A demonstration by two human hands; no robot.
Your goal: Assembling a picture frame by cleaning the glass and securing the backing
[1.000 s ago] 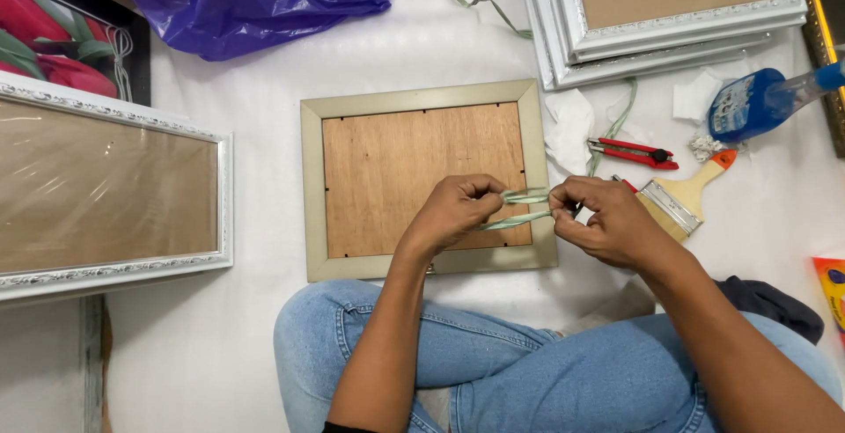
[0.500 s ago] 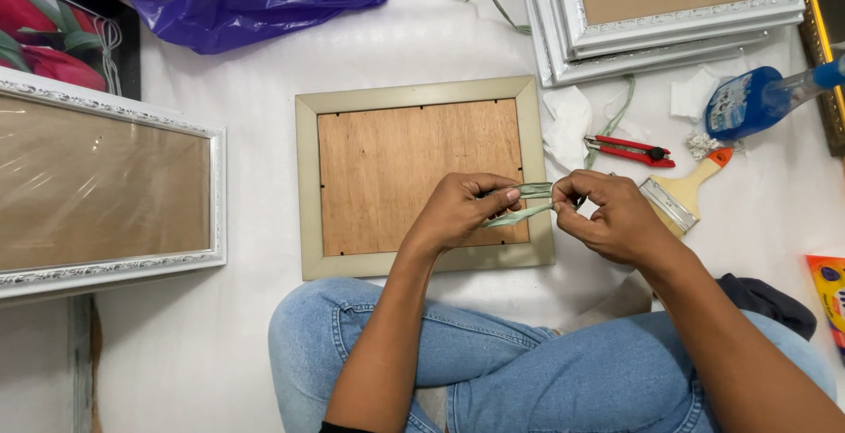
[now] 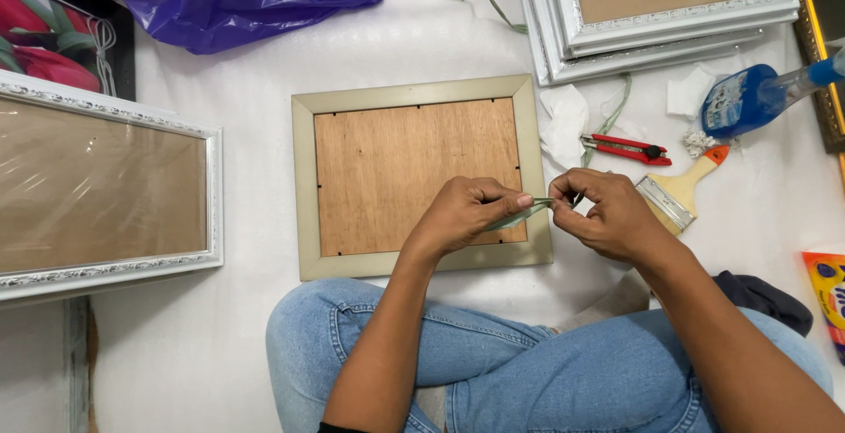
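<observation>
Green strip [image 3: 526, 214] between both hands, above frame [image 3: 414, 178]

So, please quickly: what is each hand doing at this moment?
Left hand: closed, pinching one end of the pale green strip.
Right hand: closed, pinching the other end of the same strip.

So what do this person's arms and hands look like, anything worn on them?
Both forearms are bare, with no watch, bracelet or glove. The left hand and right hand show no rings. A dark sleeve edge shows at the bottom of the left arm.
</observation>
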